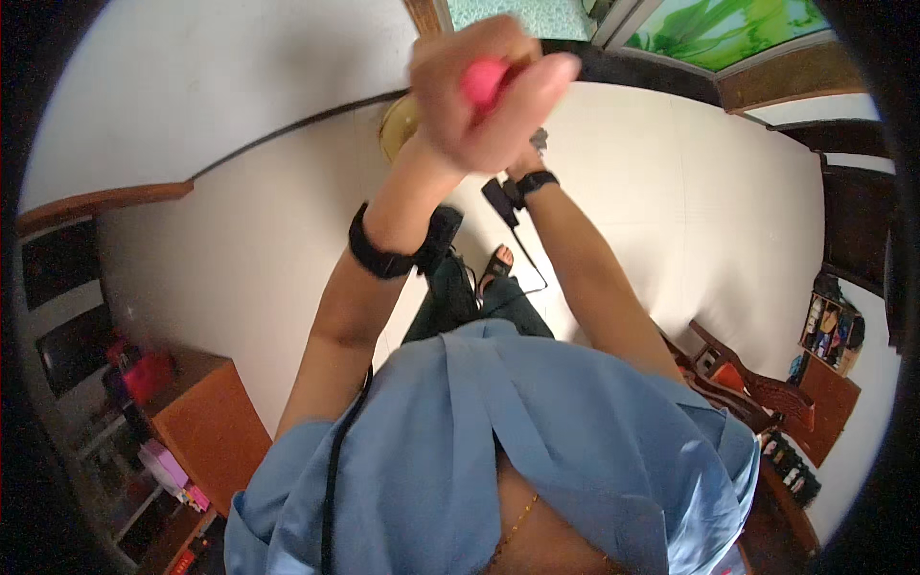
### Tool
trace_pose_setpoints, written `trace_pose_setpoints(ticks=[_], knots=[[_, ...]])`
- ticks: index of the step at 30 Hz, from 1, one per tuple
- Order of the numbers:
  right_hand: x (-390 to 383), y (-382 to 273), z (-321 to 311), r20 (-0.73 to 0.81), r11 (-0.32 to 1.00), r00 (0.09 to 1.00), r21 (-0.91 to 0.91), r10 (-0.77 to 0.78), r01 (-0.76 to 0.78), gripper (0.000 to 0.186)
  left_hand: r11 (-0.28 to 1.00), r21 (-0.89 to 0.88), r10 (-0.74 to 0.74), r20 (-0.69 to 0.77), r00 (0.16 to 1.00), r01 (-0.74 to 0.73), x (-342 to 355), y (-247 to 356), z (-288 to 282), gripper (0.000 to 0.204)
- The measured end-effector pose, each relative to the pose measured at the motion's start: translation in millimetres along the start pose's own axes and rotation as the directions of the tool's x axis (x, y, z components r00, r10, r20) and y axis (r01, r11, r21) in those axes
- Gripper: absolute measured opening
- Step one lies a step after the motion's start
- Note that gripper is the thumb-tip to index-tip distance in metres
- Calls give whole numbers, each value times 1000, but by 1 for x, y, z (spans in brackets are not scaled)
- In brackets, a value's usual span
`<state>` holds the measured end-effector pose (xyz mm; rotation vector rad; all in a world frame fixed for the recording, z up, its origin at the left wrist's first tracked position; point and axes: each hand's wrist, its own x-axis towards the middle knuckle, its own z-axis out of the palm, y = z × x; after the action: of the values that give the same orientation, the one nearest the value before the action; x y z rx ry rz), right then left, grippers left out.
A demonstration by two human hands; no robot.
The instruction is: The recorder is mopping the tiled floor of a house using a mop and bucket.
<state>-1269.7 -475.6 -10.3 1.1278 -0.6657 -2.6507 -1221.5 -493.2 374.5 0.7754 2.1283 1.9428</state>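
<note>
My left hand (446,105) is raised at the top middle, closed in a fist. The bright pink rounded end of a handle (484,82) pokes out between its fingers and thumb; the rest of that object is hidden by the hand. Behind and below it, my right hand (523,161) shows only near the wrist, so its fingers cannot be made out. A small grey thing (540,141) appears beside the right hand, too little seen to name. Beyond my left wrist, part of a yellowish round object (398,125) is visible near the wall.
Pale tiles cover the floor (661,192). Black straps with small boxes (383,251) sit on both wrists, with a cable (533,259) hanging down. A brown wooden cabinet (211,431) stands left, a carved wooden chair (757,383) right. A white wall (240,77) rises at upper left.
</note>
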Motion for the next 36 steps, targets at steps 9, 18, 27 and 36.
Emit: trace_pose_setpoints(ticks=[9,18,27,36], knots=[[-25,2,36,57,999,997,-1,50,-50,20,811,265,516,97,851,-522,14,40,22,30],[101,-94,139,233,955,927,-27,292,-295,19,921,68,379,81,922,-384,159,-11,19,27],[190,-131,289,-20,948,999,-316,-46,38,16,911,166,374,57,926,-378,329,-56,-10,28],[148,-91,399,56,737,990,-663,-131,135,11,966,108,235,11,972,-235,407,-91,-53,30]])
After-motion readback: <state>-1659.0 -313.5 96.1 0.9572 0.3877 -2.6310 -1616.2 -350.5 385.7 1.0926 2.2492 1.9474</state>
